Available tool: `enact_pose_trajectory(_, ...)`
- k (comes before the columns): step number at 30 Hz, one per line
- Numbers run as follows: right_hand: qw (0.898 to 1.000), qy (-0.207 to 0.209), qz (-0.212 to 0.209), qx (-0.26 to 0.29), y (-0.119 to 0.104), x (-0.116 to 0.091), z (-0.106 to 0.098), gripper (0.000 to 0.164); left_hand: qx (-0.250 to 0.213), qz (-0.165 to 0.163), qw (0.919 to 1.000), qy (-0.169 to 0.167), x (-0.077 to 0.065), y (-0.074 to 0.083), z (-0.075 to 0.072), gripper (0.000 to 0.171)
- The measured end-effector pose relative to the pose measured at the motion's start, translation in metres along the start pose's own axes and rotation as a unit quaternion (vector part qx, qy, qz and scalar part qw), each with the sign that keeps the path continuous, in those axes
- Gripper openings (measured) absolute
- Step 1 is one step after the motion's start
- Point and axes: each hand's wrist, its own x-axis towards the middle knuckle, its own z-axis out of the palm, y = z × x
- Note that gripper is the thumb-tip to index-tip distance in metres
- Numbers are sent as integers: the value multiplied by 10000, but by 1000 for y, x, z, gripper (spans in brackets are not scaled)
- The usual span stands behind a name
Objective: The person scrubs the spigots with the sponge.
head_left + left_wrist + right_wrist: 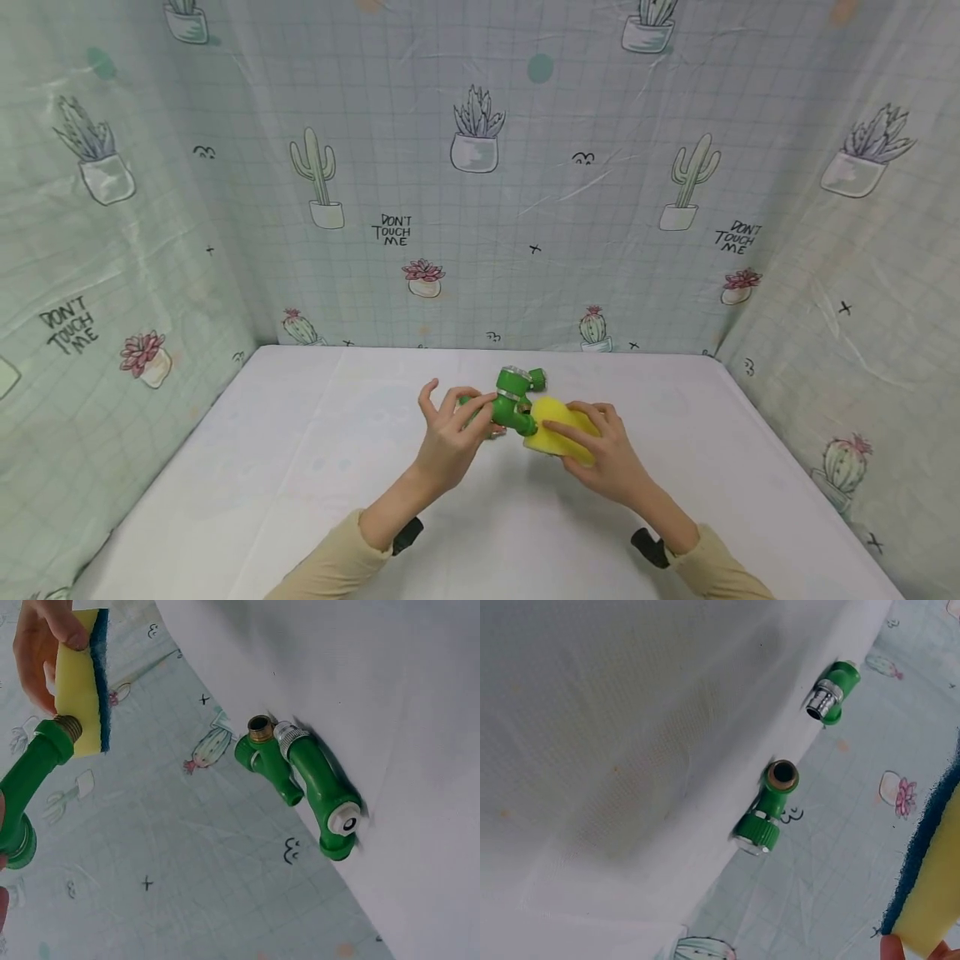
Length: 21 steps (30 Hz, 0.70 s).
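Note:
My left hand (448, 442) grips a green tap (508, 411) with a brass threaded end, held up over the table. A yellow sponge (553, 412) with a dark blue scouring side is pinched between the thumb and fingers of my right hand (611, 457). In the left wrist view the threaded end of the held tap (36, 757) comes right up to the yellow face of the sponge (75, 697). Only fingertips and part of the sponge (936, 874) show at the corner of the right wrist view.
Beyond the hands, two more green tap fittings lie on the white table (300, 467): one with a brass threaded opening (771, 802), another with a silver spout end (835, 691). Cloth printed with cacti (480, 208) hangs round the back and sides.

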Motion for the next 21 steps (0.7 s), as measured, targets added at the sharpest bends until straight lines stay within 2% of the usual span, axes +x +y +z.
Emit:
enact_pose_trajectory(6, 9999, -28, 93, 50, 0, -2, -5, 54, 417, -2, 9989, 214, 0, -5, 5, 26)
enact_pose_trajectory(13, 9996, 66, 272, -49, 4, -1, -15, 55, 48, -598, 9963, 618, -6, -9, 11, 30)
enact_pose_trajectory(15, 9992, 156, 371, 7, 6, 0, -20, 53, 74, -538, 9964, 653, -7, -10, 12, 29)
enact_pose_trajectory(17, 9989, 248, 376, 112, 5, 4, -25, 43, 113, -372, 9969, 686, -8, -11, 13, 28)
enact_pose_trajectory(19, 9990, 307, 258, 189, 2, 9, -28, 35, 135, -203, 9974, 683, -10, -11, 14, 27)
enact_pose_trajectory(21, 9990, 377, 3, 235, -2, 15, -29, 37, 119, -81, 9978, 652, -10, -11, 15, 29)
